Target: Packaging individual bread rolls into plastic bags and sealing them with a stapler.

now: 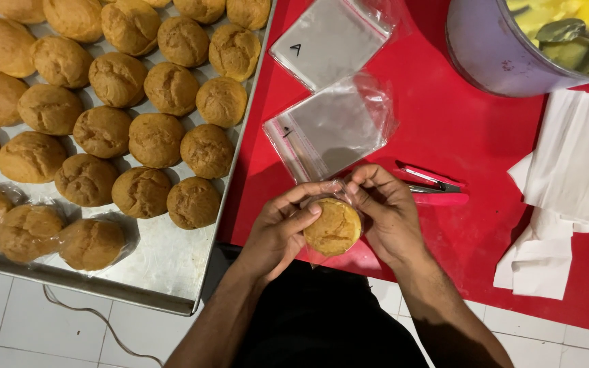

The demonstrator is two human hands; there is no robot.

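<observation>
1. Here, the left hand (282,228) is gripping a bun (333,227) that is sitting inside a clear bag (326,194), with the thumb lying across the bun's left edge and the fingers curled beneath
2. The right hand (386,212) is pinching the bag's top edge between thumb and fingertips, closed on the plastic just above the bun
3. Both hands are hovering over the near edge of the red table (458,129), so the bun is sitting between the palms, above the table's front rim
4. Two empty bags (332,126) are lying flat on the table just beyond the hands, one partly overlapping the other
5. A red stapler (434,187) is lying just beside the right hand, on its far right side
6. White napkins (560,197) are lying in a loose stack near the table's right edge
7. A pot (492,48) holding yellow filling and a spoon (567,31) is standing at the far right corner
8. A metal tray (172,259) is sitting to the left of the table, carrying rows of bare buns (155,140)
9. Three wrapped buns (32,232) are lying along the tray's near left side
10. A thin cord (97,320) is trailing across the white tiled floor below the tray
</observation>
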